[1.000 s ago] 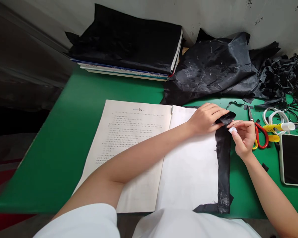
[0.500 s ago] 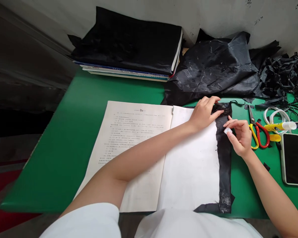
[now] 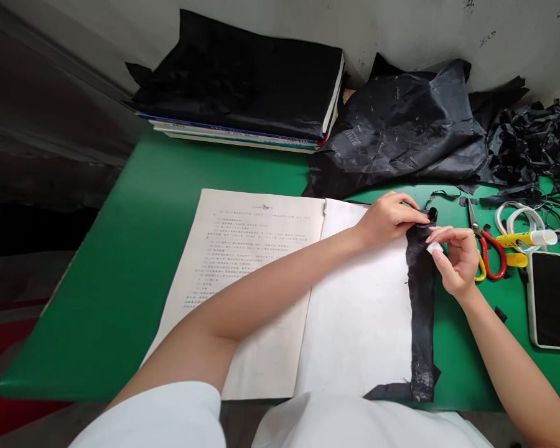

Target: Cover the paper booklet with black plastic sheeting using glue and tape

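A black strip of thin material [image 3: 422,311] runs along the right edge of a white sheet [image 3: 354,323] in an open stapled booklet [image 3: 242,274]. My left hand [image 3: 389,218] pinches the strip's top end, fingers closed on it. My right hand [image 3: 455,258] is closed on a small white object [image 3: 433,247], held against the strip just below the left fingers.
Red and yellow scissors [image 3: 485,249], a yellow-and-white tube [image 3: 525,238], white cable [image 3: 518,218] and a phone [image 3: 551,298] lie to the right on the green table [image 3: 135,249]. Crumpled black sheets [image 3: 401,137] and scraps [image 3: 536,143] sit at the back, beside stacked books [image 3: 242,87].
My left hand first laid the strip's folded top end flat, then pinched it up again. My right hand stayed by the strip with the small white object.
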Action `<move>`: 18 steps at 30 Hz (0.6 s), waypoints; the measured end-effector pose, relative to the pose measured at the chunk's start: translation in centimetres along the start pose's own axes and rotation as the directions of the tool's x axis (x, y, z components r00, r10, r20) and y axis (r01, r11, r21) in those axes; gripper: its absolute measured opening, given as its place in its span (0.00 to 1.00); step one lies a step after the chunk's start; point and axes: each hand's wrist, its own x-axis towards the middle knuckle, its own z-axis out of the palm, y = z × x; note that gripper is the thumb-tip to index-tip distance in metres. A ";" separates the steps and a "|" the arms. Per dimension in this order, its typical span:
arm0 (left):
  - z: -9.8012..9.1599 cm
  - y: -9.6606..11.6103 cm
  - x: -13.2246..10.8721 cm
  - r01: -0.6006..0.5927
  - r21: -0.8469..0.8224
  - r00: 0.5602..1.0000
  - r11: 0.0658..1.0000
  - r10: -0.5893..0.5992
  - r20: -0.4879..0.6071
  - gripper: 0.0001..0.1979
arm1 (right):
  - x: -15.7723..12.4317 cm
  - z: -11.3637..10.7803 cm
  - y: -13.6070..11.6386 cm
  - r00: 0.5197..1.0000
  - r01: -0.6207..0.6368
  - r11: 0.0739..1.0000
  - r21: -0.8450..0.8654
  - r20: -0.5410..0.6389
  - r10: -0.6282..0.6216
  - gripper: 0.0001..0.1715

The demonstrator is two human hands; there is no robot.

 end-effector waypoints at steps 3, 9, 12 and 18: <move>0.2 -0.3 -0.2 -0.141 0.103 0.990 0.985 0.142 -0.003 0.14 | -0.1 0.0 -0.1 1.000 0.013 1.000 -0.025 -0.014 -0.013 0.10; -0.1 0.1 -0.3 -0.307 0.226 0.951 0.925 0.290 0.106 0.15 | -0.1 0.1 -0.3 0.994 0.107 0.991 -0.079 0.001 -0.107 0.12; -0.4 0.5 -0.3 -0.356 0.227 0.932 0.907 0.325 0.161 0.12 | -0.1 0.1 -0.2 0.992 0.126 0.989 -0.079 0.008 -0.126 0.14; -1.0 2.9 -0.1 -0.347 0.296 0.916 0.890 0.254 0.310 0.11 | -0.2 0.0 0.0 0.998 0.062 0.993 -0.100 -0.017 -0.064 0.13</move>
